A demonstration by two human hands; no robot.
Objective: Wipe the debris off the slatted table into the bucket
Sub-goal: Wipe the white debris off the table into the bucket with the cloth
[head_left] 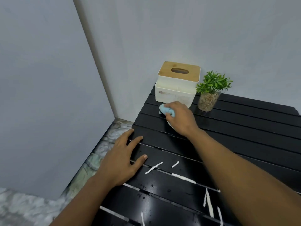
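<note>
A black slatted table [244, 124] fills the right and lower part of the head view. My right hand [180, 119] grips a bunched light blue cloth [164, 110] and presses it on the slats at the far left, just in front of the tissue box. My left hand [121, 160] rests flat with straight fingers on the table's left edge. Several thin white strips of debris [183, 177] lie on the near slats, between and below my forearms. No bucket is in view.
A white tissue box with a wooden lid [177, 84] stands at the far corner against the grey wall. Next to it on the right is a small green plant in a glass of pebbles [209, 97]. A marbled floor [91, 165] shows left of the table.
</note>
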